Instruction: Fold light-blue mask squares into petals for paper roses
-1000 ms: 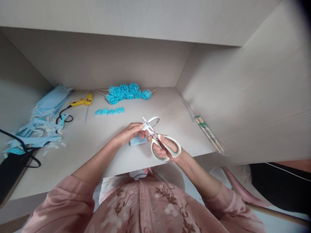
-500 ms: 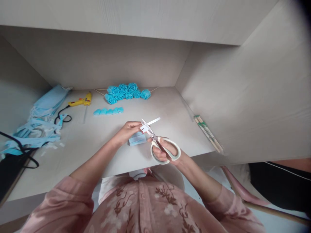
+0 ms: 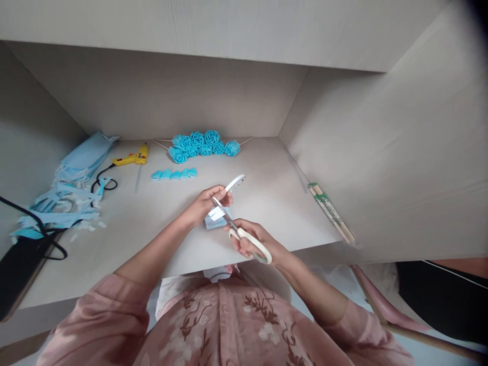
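My left hand (image 3: 213, 198) is closed on a narrow roll of white tape (image 3: 237, 181), seen nearly edge-on. My right hand (image 3: 246, 239) grips scissors (image 3: 253, 244) with white handles; their blades point up and left, close below my left fingers. By the blades is a small white tape piece (image 3: 217, 213); whether it clings to them I cannot tell. Under it, on the tabletop, lies a folded piece of blue face mask (image 3: 212, 224), partly covered. Further back sits a row of light blue folded petals (image 3: 174, 174).
Blue fabric roses (image 3: 198, 145) on thin sticks lie at the back. On the left are a yellow glue gun (image 3: 131, 156), stacked face masks (image 3: 86, 157), blue scraps (image 3: 57, 208) and a black cable (image 3: 38, 223). Packaged wooden sticks (image 3: 331, 213) lie along the right edge.
The scissors have turned and moved slightly down and left, away from the tape roll. The roll has tilted so its side shows. A small white piece now sits apart from it, by the blades.
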Demonstrator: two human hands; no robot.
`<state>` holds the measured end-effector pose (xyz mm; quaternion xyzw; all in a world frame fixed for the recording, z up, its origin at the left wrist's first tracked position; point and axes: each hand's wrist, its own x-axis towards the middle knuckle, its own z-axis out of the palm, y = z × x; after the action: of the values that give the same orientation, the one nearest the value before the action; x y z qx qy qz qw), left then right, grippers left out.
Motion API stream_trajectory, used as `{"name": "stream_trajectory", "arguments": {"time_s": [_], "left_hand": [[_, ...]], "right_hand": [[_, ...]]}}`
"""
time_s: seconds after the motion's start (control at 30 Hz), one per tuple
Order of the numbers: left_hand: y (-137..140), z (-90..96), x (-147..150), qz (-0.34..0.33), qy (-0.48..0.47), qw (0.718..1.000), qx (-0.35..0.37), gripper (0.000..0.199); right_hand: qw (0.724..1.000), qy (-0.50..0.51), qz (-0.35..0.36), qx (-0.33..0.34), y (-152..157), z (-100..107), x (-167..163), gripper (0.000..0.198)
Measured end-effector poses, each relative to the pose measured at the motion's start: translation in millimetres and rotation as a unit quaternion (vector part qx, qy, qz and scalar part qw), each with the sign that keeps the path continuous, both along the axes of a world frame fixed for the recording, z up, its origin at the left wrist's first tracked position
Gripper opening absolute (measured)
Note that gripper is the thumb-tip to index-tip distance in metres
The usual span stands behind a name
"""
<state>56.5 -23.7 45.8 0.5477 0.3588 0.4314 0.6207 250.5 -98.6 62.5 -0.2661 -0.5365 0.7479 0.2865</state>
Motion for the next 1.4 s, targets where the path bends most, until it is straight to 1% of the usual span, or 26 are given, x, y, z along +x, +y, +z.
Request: {"name": "stream_trajectory", "arguments": {"time_s": [0.1,0.17,0.23,0.33,0.43,0.57,0.73,0.87,0.97,1.07,1.17,1.27,1.4], "left_hand": [[0.3,3.1,-1.5,0.044,-0.032,0.998,-0.026,0.026],[-0.1,5.2,-1.3,0.071,-0.04,0.996,-0.027,0.023],[-0.4,6.3,-0.6,0.073,-0.053,0.995,-0.032,0.024],[-0.4,5.4,0.3,0.058,-0.074,0.994,-0.049,0.034],[-0.4,3.6,0.8,0.031,-0.078,0.995,-0.051,0.043],[-2.3,3.5,1.3,0.004,-0.058,0.997,-0.046,0.046],[-5.5,2.6,1.1,-0.057,-0.032,0.998,-0.019,0.049],[-6.1,0.3,0.0,-0.091,-0.016,0.996,-0.018,0.05],[-6.4,0.5,-0.1,-0.097,-0.012,0.995,-0.014,0.051],[-7.3,2.5,0.8,-0.098,-0.019,0.995,-0.019,0.052],[-8.4,4.2,2.2,-0.099,-0.031,0.994,-0.021,0.051],[-9.3,5.2,3.6,-0.088,-0.041,0.995,-0.015,0.051],[-9.6,6.8,4.7,-0.078,-0.054,0.995,-0.012,0.052]], "right_hand": [[0.999,0.018,0.004,0.033,5.6,-4.2,15.3,0.059],[0.999,0.032,-0.01,0.033,8.3,-9.1,22.4,0.057],[0.999,0.041,-0.019,0.023,9.7,-12.3,25.5,0.052],[0.999,0.049,-0.012,0.012,10.4,-10.9,24.9,0.046],[0.998,0.056,0.004,-0.005,10.8,-6.1,22.9,0.044],[0.998,0.056,0.011,-0.022,13.6,-4.8,20.8,0.045],[0.997,0.063,0.015,-0.037,20.1,-6.6,16.2,0.051],[0.996,0.08,0.02,-0.036,23.7,-5.1,12.8,0.049],[0.996,0.083,0.017,-0.034,24.2,-2.6,11.3,0.047],[0.996,0.079,0.01,-0.045,22.7,-0.7,10.8,0.045],[0.995,0.079,0.0,-0.058,20.2,-0.8,10.8,0.039],[0.992,0.091,-0.007,-0.084,18.7,-2.7,10.5,0.036],[0.986,0.111,-0.012,-0.125,19.5,-6.7,10.5,0.038]]}}
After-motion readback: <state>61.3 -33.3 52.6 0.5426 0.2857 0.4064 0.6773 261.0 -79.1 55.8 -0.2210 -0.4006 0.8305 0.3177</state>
